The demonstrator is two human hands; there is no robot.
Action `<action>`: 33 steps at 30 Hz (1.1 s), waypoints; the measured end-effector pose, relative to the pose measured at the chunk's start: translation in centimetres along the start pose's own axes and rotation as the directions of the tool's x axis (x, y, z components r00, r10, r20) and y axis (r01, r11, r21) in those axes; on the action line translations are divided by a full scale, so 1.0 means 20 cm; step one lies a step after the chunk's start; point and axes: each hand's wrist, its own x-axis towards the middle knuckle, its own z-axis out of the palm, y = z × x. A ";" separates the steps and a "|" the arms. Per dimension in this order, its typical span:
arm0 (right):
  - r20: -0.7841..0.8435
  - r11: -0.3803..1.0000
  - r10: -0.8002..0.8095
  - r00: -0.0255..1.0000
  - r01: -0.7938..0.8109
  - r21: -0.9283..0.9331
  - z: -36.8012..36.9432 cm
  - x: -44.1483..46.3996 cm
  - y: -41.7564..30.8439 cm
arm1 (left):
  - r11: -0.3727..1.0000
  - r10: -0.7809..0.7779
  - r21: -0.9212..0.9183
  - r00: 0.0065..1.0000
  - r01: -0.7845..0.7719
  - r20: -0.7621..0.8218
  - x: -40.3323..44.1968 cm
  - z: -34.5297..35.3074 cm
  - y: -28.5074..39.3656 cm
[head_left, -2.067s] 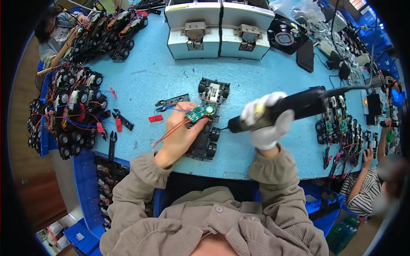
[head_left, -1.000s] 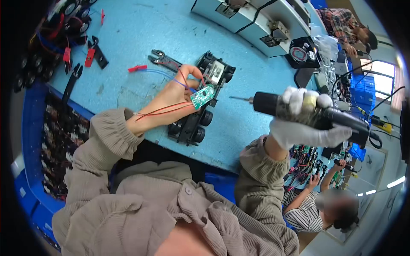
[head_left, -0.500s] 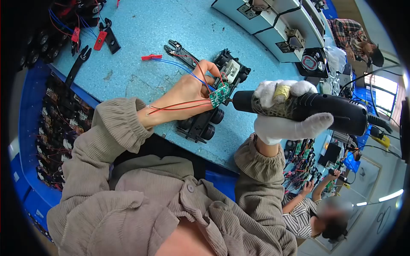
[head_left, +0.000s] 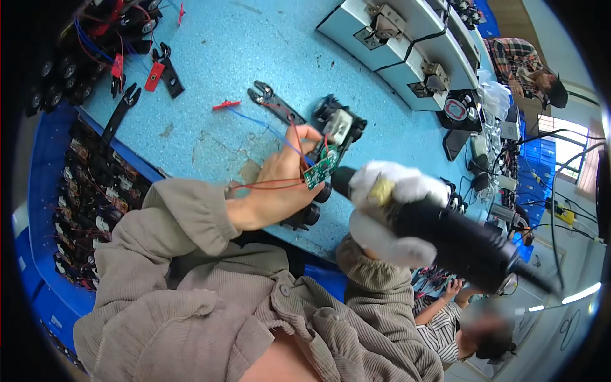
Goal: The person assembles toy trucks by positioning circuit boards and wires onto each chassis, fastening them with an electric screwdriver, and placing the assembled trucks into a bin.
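My left hand (head_left: 283,175), bare, is closed on a green circuit board (head_left: 320,170) over a black wheeled chassis (head_left: 304,216). Red wires trail from the board across the wrist, and a blue wire leads to a small red piece (head_left: 227,105). In a white glove, my right hand (head_left: 394,210) grips a black electric screwdriver (head_left: 445,245). The tool's front end is beside the board; its tip is hidden or too small to make out. A black forked part (head_left: 277,105) lies on the table behind my left hand.
Wheeled chassis with wires are piled at the upper left (head_left: 67,70). Grey-white machines (head_left: 398,54) stand at the back, near a phone (head_left: 456,144). A blue bin (head_left: 48,191) with many parts is at the left. One person (head_left: 519,60) is at the upper right, another (head_left: 442,328) at the lower right.
The screwdriver has swung so that its rear end points lower right, and its nose has shifted slightly left and down. The board and left hand have moved a little lower in view.
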 end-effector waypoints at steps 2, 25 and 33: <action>0.052 0.980 -0.126 0.991 0.116 0.160 -0.03 -0.02 0.00 | 0.999 0.036 0.026 0.998 -0.035 -0.047 -0.02 0.01 0.05; -0.231 0.942 0.126 0.965 -0.043 0.333 -0.21 0.20 -0.09 | 0.956 0.225 0.117 0.928 -0.270 0.297 0.43 -0.18 0.10; -0.213 0.967 0.058 0.975 -0.002 0.255 -0.04 0.11 -0.03 | 0.928 0.285 0.153 0.911 -0.340 0.299 0.43 -0.19 0.10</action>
